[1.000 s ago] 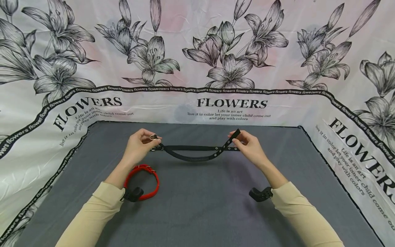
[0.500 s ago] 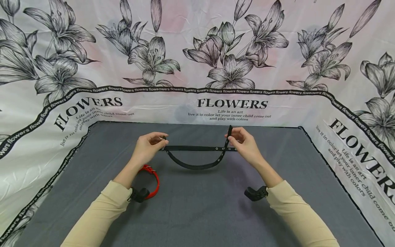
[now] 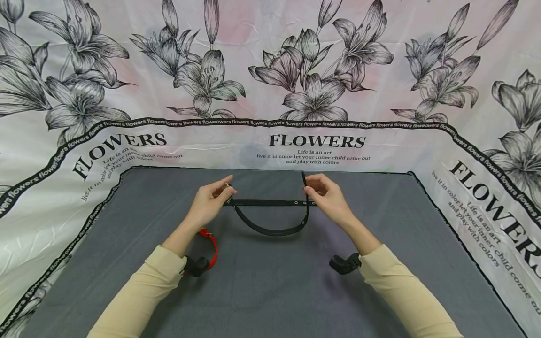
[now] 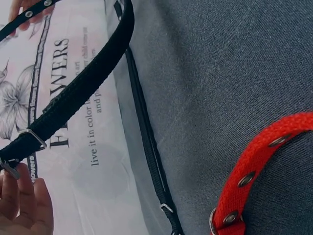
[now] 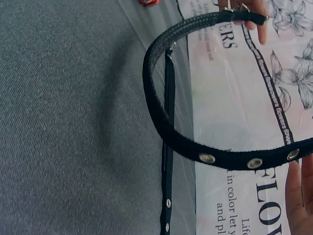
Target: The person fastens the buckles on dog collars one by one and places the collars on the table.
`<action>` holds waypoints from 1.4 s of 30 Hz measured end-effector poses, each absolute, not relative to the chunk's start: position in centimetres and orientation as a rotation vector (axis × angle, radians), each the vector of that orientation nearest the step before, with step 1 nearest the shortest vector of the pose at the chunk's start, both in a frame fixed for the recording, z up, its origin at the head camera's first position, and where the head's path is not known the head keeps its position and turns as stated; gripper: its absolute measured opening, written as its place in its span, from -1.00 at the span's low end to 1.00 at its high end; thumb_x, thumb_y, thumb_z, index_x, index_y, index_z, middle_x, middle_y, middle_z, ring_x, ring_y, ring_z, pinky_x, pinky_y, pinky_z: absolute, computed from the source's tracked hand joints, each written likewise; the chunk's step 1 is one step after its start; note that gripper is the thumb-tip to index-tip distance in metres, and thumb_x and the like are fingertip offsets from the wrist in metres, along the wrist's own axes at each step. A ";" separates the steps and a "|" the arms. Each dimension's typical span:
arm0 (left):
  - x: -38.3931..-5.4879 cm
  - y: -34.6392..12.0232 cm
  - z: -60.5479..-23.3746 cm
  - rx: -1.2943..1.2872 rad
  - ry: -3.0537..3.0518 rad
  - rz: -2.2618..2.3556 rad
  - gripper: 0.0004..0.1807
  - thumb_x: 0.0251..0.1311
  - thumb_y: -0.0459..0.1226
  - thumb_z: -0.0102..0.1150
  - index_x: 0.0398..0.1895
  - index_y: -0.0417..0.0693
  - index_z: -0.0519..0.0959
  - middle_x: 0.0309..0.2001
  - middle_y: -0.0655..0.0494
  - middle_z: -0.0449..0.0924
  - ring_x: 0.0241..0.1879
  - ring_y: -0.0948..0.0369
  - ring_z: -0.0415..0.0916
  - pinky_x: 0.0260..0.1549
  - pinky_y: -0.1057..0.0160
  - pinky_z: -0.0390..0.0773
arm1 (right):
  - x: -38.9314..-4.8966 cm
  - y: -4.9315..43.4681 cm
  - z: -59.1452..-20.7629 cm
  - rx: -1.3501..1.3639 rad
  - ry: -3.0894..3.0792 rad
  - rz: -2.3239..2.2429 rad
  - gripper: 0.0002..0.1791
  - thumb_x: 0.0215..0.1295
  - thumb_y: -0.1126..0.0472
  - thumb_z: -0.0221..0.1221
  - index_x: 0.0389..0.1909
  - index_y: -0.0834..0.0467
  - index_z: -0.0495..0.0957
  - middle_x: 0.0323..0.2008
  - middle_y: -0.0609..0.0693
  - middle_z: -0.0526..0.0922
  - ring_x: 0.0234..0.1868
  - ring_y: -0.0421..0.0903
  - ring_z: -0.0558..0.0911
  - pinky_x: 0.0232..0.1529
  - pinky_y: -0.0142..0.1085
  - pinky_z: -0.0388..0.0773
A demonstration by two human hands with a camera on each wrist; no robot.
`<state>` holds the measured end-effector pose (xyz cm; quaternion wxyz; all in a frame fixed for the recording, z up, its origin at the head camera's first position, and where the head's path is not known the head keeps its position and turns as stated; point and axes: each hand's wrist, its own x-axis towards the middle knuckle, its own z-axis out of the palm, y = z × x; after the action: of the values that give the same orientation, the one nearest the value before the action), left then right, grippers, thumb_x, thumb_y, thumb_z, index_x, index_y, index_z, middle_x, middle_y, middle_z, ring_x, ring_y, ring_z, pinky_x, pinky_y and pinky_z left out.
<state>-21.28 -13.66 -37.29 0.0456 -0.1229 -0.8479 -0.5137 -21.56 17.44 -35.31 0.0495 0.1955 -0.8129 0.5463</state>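
My left hand (image 3: 207, 203) pinches the metal buckle end of a black collar (image 3: 272, 233). Its other end, with a row of eyelets, is gripped between thumb and fingers of my right hand (image 3: 330, 196), the tip sticking up past them. Between the hands the strap sags in a U; in the right wrist view its eyelets (image 5: 255, 163) show along the curve. Behind it a second black collar (image 3: 266, 203) lies straight across the cloth, its eyelet end partly hidden by the right hand.
A red collar (image 3: 215, 251), fastened in a ring, lies under the left wrist, partly covered by the forearm and wrist camera. Grey cloth (image 3: 270, 291) covers the table, with a white flower-printed border (image 3: 317, 162) at the back.
Both hands have come closer together, the left moving right and the right moving left. The held black collar sags deeper, and its eyelet end now points nearly straight up.
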 end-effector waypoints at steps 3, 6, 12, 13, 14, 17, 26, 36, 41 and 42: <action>-21.3 -13.5 -37.2 -0.396 -2.582 -1.551 -0.59 0.33 -0.11 -0.05 0.22 0.05 0.42 -0.03 0.06 0.61 -0.16 0.15 0.51 -0.38 0.25 0.41 | -21.6 17.1 -35.3 0.605 -2.481 1.663 -0.69 0.32 0.28 0.07 0.02 0.34 0.41 -0.13 0.28 0.56 -0.17 0.04 0.56 -0.18 -0.31 0.53; -21.2 -13.4 -37.2 -0.390 -2.587 -1.538 -0.61 0.32 -0.10 -0.03 0.17 0.06 0.47 -0.04 0.08 0.61 -0.12 0.15 0.52 -0.33 0.24 0.46 | -21.7 16.8 -35.4 0.610 -2.488 1.650 -0.70 0.31 0.28 0.08 0.02 0.32 0.42 -0.14 0.26 0.57 -0.16 0.11 0.55 -0.22 -0.38 0.50; -21.1 -13.3 -37.1 -0.348 -2.575 -1.580 -0.63 0.26 -0.07 0.06 0.10 0.06 0.51 -0.12 0.09 0.63 -0.12 0.17 0.54 -0.21 0.17 0.53 | -21.6 16.4 -35.4 0.615 -2.503 1.615 -0.71 0.30 0.28 0.10 0.01 0.28 0.45 -0.15 0.21 0.57 -0.14 0.04 0.56 -0.23 -0.37 0.49; -21.1 -13.3 -37.1 -0.343 -2.569 -1.587 -0.63 0.24 -0.06 0.07 0.08 0.06 0.52 -0.12 0.09 0.63 -0.12 0.17 0.54 -0.20 0.17 0.53 | -21.6 16.3 -35.4 0.615 -2.508 1.613 -0.71 0.30 0.28 0.10 0.01 0.27 0.45 -0.15 0.20 0.57 -0.13 0.02 0.56 -0.23 -0.36 0.50; -21.1 -13.2 -37.2 -0.339 -2.567 -1.588 -0.63 0.24 -0.05 0.07 0.07 0.06 0.52 -0.12 0.09 0.63 -0.12 0.17 0.55 -0.20 0.17 0.54 | -21.6 16.2 -35.4 0.616 -2.515 1.611 -0.72 0.30 0.27 0.10 0.00 0.27 0.45 -0.15 0.20 0.57 -0.13 0.01 0.56 -0.23 -0.35 0.50; -21.1 -13.2 -37.2 -0.327 -2.565 -1.583 -0.63 0.23 -0.03 0.07 0.05 0.06 0.53 -0.10 0.11 0.63 -0.11 0.19 0.55 -0.21 0.19 0.54 | -21.5 15.9 -35.3 0.621 -2.529 1.609 -0.72 0.30 0.27 0.10 0.00 0.26 0.45 -0.16 0.19 0.57 -0.13 0.01 0.56 -0.21 -0.27 0.50; -21.1 -12.8 -37.2 -0.337 -2.540 -1.563 -0.69 0.28 -0.07 0.02 -0.02 0.00 0.54 -0.14 0.11 0.64 -0.13 0.19 0.55 -0.25 0.20 0.51 | -21.1 15.0 -34.9 0.666 -2.549 1.564 -0.73 0.29 0.27 0.11 -0.02 0.25 0.47 -0.17 0.17 0.59 -0.15 0.03 0.56 -0.17 -0.14 0.52; -21.2 -12.3 -37.1 -0.380 -2.519 -1.608 -0.68 0.27 -0.07 0.03 -0.03 -0.02 0.55 -0.16 0.08 0.65 -0.13 0.19 0.57 -0.21 0.18 0.54 | -20.9 14.2 -34.8 0.709 -2.574 1.516 -0.74 0.28 0.26 0.13 -0.04 0.23 0.49 -0.18 0.15 0.59 -0.14 0.02 0.57 -0.17 -0.10 0.53; -21.1 -11.7 -37.0 -0.426 -2.479 -1.677 -0.66 0.27 -0.12 0.05 0.03 -0.08 0.53 -0.17 0.01 0.64 -0.15 0.15 0.60 -0.19 0.18 0.57 | -20.7 13.8 -34.6 0.734 -2.601 1.473 -0.76 0.28 0.25 0.13 -0.05 0.21 0.50 -0.19 0.11 0.60 -0.17 -0.02 0.57 -0.21 -0.18 0.54; -21.1 -11.6 -36.9 -0.430 -2.476 -1.679 -0.66 0.26 -0.12 0.06 0.03 -0.06 0.53 -0.17 0.01 0.64 -0.15 0.16 0.60 -0.20 0.19 0.57 | -20.7 13.7 -34.6 0.741 -2.602 1.466 -0.76 0.28 0.25 0.13 -0.05 0.20 0.50 -0.19 0.11 0.60 -0.17 -0.02 0.57 -0.21 -0.20 0.54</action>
<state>-21.14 -11.64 -36.94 0.0598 -0.1419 -0.8178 -0.5545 -20.71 13.67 -34.63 0.0322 0.2406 -0.8453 0.4760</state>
